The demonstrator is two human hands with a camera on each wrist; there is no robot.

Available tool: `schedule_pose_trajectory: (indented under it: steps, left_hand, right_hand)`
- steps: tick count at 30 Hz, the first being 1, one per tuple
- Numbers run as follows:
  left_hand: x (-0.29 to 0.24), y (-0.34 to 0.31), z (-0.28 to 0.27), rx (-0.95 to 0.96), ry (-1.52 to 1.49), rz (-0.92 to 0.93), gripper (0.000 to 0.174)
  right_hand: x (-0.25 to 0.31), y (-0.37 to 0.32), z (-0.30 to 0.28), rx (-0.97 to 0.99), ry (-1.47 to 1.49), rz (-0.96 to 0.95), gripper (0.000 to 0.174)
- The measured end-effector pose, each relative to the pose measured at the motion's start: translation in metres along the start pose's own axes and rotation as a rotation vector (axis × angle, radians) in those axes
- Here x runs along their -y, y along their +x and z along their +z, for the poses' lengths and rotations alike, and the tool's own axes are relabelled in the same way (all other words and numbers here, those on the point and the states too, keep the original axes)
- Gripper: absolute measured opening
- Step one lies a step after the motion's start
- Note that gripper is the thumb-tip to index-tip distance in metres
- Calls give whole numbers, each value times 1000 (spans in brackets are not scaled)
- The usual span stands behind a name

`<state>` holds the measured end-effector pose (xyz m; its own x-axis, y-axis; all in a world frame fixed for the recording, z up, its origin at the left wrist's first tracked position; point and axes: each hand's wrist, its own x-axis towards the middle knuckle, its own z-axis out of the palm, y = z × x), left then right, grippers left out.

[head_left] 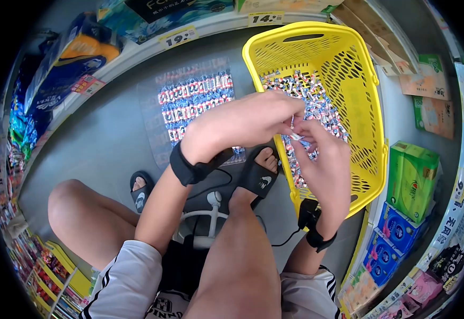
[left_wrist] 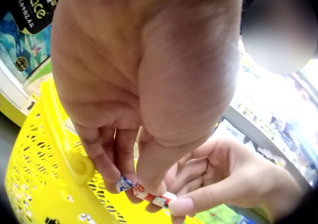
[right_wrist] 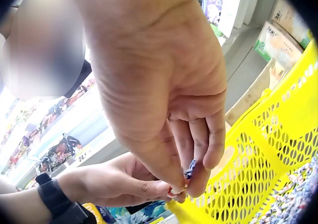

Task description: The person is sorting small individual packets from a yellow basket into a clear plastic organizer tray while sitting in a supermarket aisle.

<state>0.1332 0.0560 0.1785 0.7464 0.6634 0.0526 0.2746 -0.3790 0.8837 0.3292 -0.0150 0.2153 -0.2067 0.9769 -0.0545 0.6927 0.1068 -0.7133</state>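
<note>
A small wrapped candy (left_wrist: 151, 195), white and red with a twisted blue wrapper end, is between my two hands above the basket's near side. My left hand (head_left: 269, 117) pinches it between thumb and fingers. The thumb and fingers of my right hand (head_left: 325, 159) pinch its other end, and the blue twist (right_wrist: 190, 169) shows there in the right wrist view. Below them many similar candies (head_left: 317, 98) lie loose in a yellow basket (head_left: 354, 101). On the floor to the left, more candies (head_left: 195, 106) lie in neat rows on a clear plastic sheet (head_left: 149, 114).
Shelves with tissue packs (head_left: 412, 181) stand close on the right, and more packs (head_left: 67, 64) at the back left. A white stool (head_left: 205, 231) and slippered feet (head_left: 258, 175) are below my arms. Candy racks (head_left: 51, 276) line the lower left.
</note>
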Motion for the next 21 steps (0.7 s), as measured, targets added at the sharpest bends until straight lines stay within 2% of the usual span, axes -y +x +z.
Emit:
schedule_pose_trajectory:
  steps: [7, 9, 10, 11, 13, 14, 17, 21]
  left_hand:
    - [10, -43, -34, -48, -156, -72, 24]
    - [16, -53, -39, -153, -275, -96, 24]
    - [20, -58, -41, -161, -297, -140, 24]
    - [26, -63, -43, -163, -298, -140, 24]
    - [38, -75, -46, -130, -223, -266, 23]
    - [44, -80, -44, -159, -212, -279, 19]
    - [64, -97, -44, -171, -147, -378, 17]
    - [102, -116, -36, -135, -149, -468, 22]
  right_hand:
    - [30, 13, 37, -79, -59, -145, 25]
    - [36, 17, 48, -129, -82, -229, 21]
    - [43, 18, 52, -99, -130, -199, 17]
    - [45, 19, 59, -98, -131, -201, 17]
    - [43, 24, 79, -89, -240, -206, 19]
    - [39, 29, 93, -98, -239, -241, 13]
    - [33, 39, 123, -58, -286, -271, 9]
    - [19, 45, 164, -55, -262, -278, 11]
